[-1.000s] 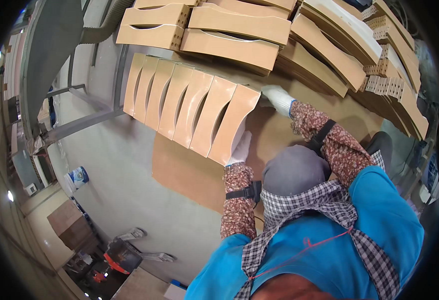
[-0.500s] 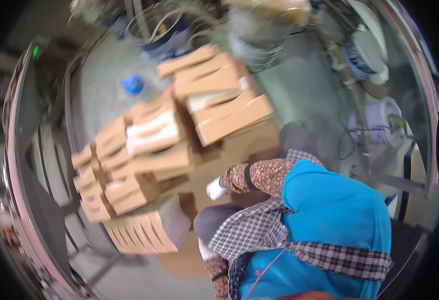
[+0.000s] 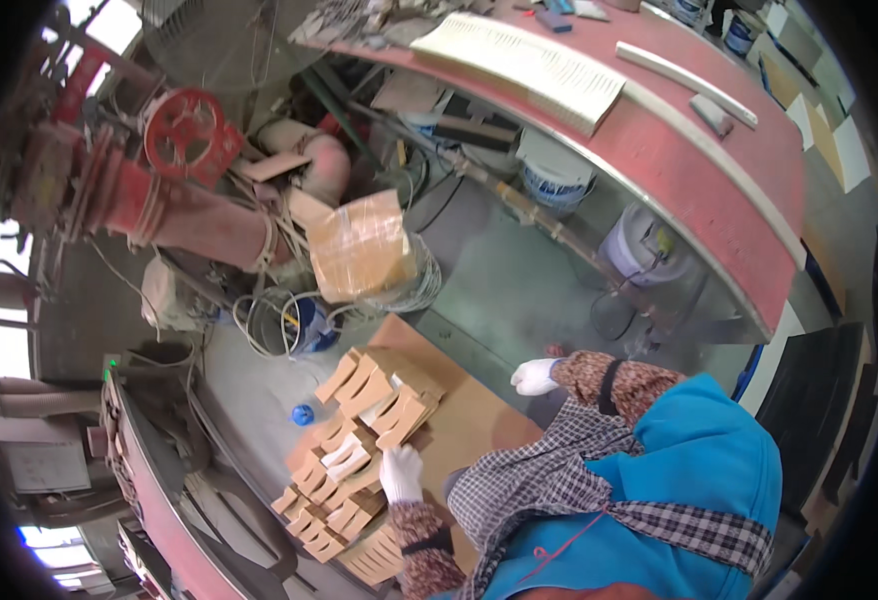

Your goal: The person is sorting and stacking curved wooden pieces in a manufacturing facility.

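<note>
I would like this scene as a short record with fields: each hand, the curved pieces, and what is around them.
left hand: white-gloved, beside the curved pieces; contact unclear
right hand: white-gloved, apart from the pieces; no held object visible
pieces: mostly tan, some white, grouped in stacks
base: brown sheet under the stacks
floor: small blue object left of the sheet
background: cardboard box, red handwheel
table: red table carrying a cream slatted panel

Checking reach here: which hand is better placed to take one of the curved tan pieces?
Likely left: the left hand appears beside the curved tan pieces, while the right hand appears farther off, past the edge of the brown board.
</note>
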Available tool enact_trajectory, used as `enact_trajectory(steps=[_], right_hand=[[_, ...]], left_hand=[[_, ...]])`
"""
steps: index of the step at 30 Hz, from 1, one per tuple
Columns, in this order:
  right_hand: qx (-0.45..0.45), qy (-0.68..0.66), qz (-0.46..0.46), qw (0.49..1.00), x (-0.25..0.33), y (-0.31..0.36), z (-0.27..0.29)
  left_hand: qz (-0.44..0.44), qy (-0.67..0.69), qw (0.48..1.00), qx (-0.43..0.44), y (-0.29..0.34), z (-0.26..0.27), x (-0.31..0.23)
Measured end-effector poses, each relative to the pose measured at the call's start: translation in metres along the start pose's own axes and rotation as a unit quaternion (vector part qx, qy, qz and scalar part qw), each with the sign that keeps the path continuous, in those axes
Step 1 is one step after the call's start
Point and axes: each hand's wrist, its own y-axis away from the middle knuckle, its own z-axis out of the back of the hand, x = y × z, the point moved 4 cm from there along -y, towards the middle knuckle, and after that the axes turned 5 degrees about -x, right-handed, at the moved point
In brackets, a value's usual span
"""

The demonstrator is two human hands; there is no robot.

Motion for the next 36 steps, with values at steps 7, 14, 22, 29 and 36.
enact_trajectory(steps=[7,14,22,29,36], right_hand=[[-0.154,-0.158,-0.119,0.968,-0.019,0.176,0.162],[-0.370,-0.478,-0.154,0.782,-0.041,0.252,0.242],[-0.429,-0.379,-0.167,0.803,-0.059,0.234,0.368],[-0.613,-0.046,-0.145,0.775,-0.072,0.150,0.571],[-0.563,0.092,-0.188,0.800,-0.073,0.050,0.696]], left_hand=[[-0.075,-0.187,0.946,0.252,0.046,-0.331,-0.078],[-0.192,-0.309,0.850,0.381,0.112,-0.534,-0.089],[-0.344,-0.394,0.708,0.475,0.082,-0.715,-0.128],[-0.034,-0.175,0.895,0.410,-0.001,-0.769,-0.121],[-0.072,-0.243,0.892,0.375,0.006,-0.804,-0.118]])
